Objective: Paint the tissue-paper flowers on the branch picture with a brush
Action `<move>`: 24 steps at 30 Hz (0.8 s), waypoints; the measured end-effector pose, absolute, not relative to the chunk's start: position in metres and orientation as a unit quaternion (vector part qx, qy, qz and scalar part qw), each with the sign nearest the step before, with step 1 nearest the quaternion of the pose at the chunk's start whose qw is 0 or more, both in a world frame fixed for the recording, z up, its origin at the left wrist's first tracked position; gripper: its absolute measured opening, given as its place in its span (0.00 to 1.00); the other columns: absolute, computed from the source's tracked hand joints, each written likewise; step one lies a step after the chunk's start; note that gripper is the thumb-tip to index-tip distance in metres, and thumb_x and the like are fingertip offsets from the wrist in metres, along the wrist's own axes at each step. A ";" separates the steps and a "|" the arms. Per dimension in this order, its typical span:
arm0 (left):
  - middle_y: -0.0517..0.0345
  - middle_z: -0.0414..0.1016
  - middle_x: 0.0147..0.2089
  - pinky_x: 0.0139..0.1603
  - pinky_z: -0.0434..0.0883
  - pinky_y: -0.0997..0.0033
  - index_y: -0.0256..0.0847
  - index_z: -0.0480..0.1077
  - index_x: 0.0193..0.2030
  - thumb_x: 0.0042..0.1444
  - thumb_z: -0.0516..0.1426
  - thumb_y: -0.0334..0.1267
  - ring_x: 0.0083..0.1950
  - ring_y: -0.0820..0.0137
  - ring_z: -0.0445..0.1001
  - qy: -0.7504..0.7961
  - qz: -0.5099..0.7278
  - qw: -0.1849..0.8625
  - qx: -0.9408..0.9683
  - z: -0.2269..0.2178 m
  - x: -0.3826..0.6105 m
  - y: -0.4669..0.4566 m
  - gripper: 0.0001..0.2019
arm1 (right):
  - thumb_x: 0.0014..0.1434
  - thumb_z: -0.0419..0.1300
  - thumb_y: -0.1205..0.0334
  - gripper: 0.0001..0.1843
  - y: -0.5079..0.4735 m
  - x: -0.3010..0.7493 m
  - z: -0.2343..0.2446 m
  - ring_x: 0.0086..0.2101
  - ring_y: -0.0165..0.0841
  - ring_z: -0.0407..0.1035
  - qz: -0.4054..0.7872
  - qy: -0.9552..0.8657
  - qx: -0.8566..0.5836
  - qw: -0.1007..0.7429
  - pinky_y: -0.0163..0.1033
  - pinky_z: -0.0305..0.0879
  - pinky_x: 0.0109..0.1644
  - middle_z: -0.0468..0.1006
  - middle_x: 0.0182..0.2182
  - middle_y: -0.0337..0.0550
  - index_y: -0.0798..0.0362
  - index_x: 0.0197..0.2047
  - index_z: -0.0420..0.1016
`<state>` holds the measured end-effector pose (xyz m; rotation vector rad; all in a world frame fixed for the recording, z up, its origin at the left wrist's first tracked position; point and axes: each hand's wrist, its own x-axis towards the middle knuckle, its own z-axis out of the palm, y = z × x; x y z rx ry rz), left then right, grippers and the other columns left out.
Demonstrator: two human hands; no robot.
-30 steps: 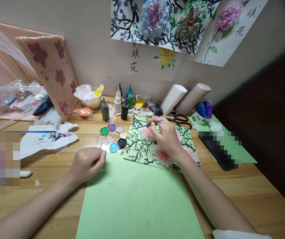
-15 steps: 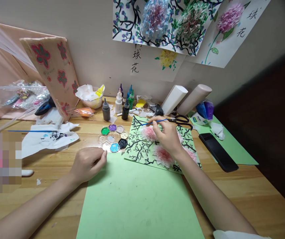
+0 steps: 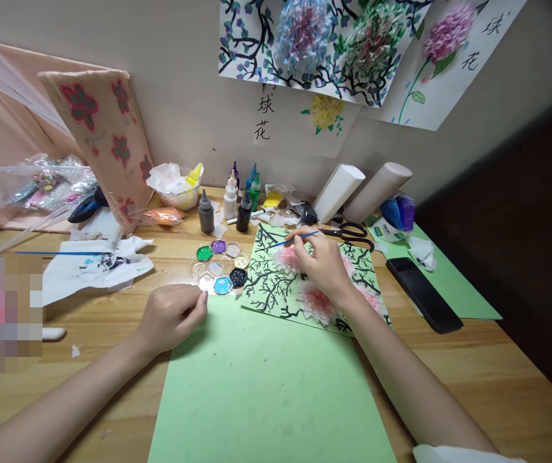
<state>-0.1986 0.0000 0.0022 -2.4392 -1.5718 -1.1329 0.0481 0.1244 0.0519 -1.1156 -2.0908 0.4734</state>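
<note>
My right hand (image 3: 321,263) is closed round a slim blue paintbrush (image 3: 283,243). The brush points left over the upper left of a green card (image 3: 268,280) painted with black branches; whether its tip touches is too fine to tell. Fluffy pink paper flowers (image 3: 318,301) are on the card, partly covered by my hand and wrist. My left hand (image 3: 172,318) rests in a loose fist at the upper left edge of a plain green sheet (image 3: 266,392). Just beyond it lies a clear flower-shaped palette (image 3: 215,267) with green, purple, blue, black and pale paints.
Several paint bottles (image 3: 230,202) stand behind the palette, beside a bowl (image 3: 174,186). Black-handled scissors (image 3: 353,235) lie behind the card. A phone (image 3: 423,294) is at right. At left, a stained tissue (image 3: 102,267) bears another blue brush (image 3: 63,253). Flower pictures (image 3: 324,51) hang on the wall.
The brush in my right hand has shifted slightly, its tip a little lower over the card's upper left. My left hand keeps its place.
</note>
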 end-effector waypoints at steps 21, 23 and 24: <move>0.66 0.50 0.16 0.23 0.51 0.72 0.39 0.54 0.17 0.58 0.50 0.28 0.19 0.77 0.50 -0.502 -0.363 0.004 -0.785 0.002 -0.200 -0.001 0.18 | 0.61 0.50 0.65 0.11 0.120 0.045 0.050 0.37 0.34 0.72 0.163 -0.817 -0.416 0.365 0.37 0.64 0.42 0.78 0.34 0.41 0.51 0.34 0.73; 0.66 0.50 0.16 0.23 0.51 0.72 0.39 0.54 0.17 0.58 0.50 0.28 0.19 0.77 0.50 -0.501 -0.365 0.003 -0.785 0.001 -0.200 -0.001 0.18 | 0.61 0.50 0.66 0.11 0.120 0.046 0.049 0.37 0.34 0.72 0.158 -0.817 -0.418 0.363 0.37 0.63 0.43 0.79 0.34 0.41 0.51 0.34 0.74; 0.66 0.50 0.16 0.23 0.50 0.72 0.39 0.54 0.17 0.58 0.50 0.28 0.19 0.77 0.50 -0.500 -0.366 0.003 -0.784 0.000 -0.200 -0.001 0.18 | 0.61 0.50 0.66 0.11 0.120 0.046 0.049 0.37 0.34 0.72 0.155 -0.817 -0.420 0.363 0.37 0.63 0.43 0.79 0.34 0.41 0.51 0.34 0.74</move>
